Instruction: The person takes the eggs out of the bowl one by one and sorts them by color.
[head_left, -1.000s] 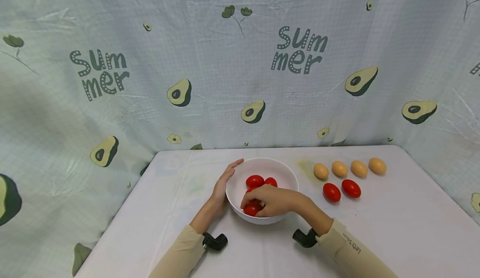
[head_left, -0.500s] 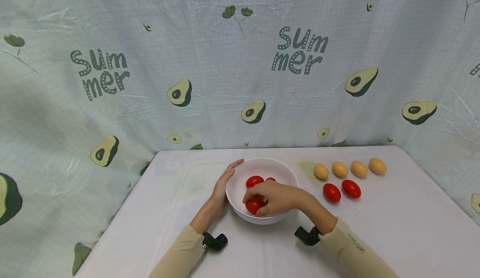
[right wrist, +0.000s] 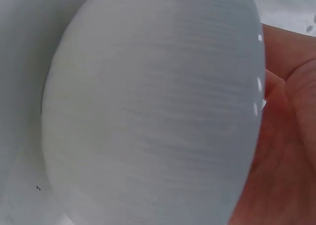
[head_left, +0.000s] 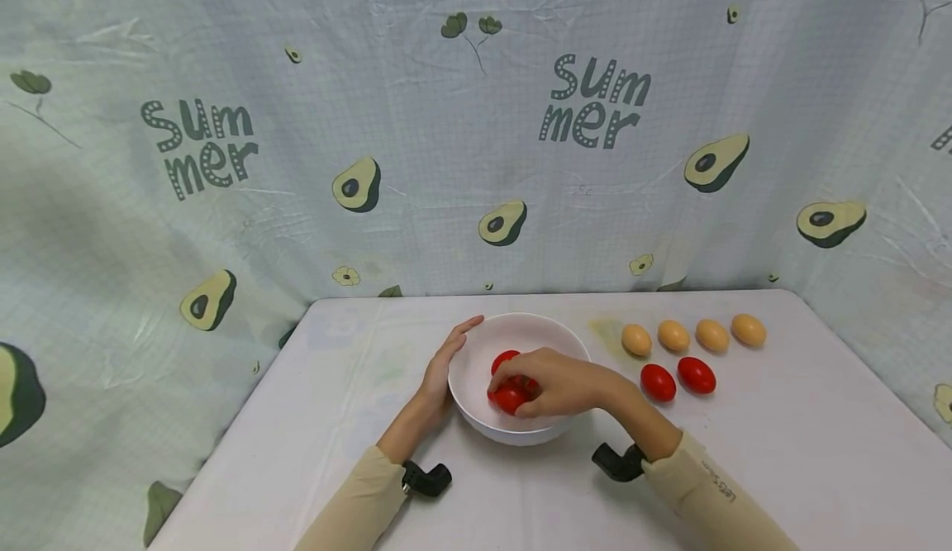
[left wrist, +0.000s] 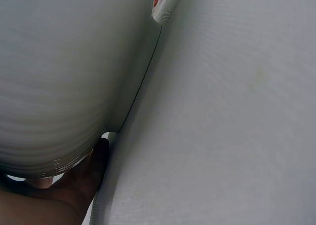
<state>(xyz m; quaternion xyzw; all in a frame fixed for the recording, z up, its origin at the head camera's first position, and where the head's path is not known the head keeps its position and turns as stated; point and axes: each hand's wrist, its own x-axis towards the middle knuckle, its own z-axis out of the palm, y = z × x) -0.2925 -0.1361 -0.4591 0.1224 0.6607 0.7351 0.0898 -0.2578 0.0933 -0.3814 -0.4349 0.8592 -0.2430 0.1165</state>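
Note:
A white bowl point(head_left: 468, 406) stands on the table with several red eggs inside, partly hidden by my right hand point(head_left: 561, 382). That hand reaches over the near right rim, its curled fingers and thumb holding a red egg point(head_left: 510, 398) low in the bowl. Just behind it shows another red egg point(head_left: 506, 359). My left hand point(head_left: 439, 373) rests along the bowl's left side, fingers fairly straight and fingertips at the far rim. In the left wrist view the left hand point(left wrist: 74, 188) lies against the bowl's wall. The right wrist view has the right hand point(right wrist: 291, 111) behind the bowl's rim.
Right of the bowl, a row of several tan eggs point(head_left: 673, 335) lies on the white table point(head_left: 803, 452). Two red eggs point(head_left: 658, 382) point(head_left: 697, 375) lie in front of that row. A cloth printed with avocados point(head_left: 416, 105) hangs behind the table.
My right hand has shifted a little to the right and away from me, and the held red egg has moved with it inside the bowl. The left hand has stayed put.

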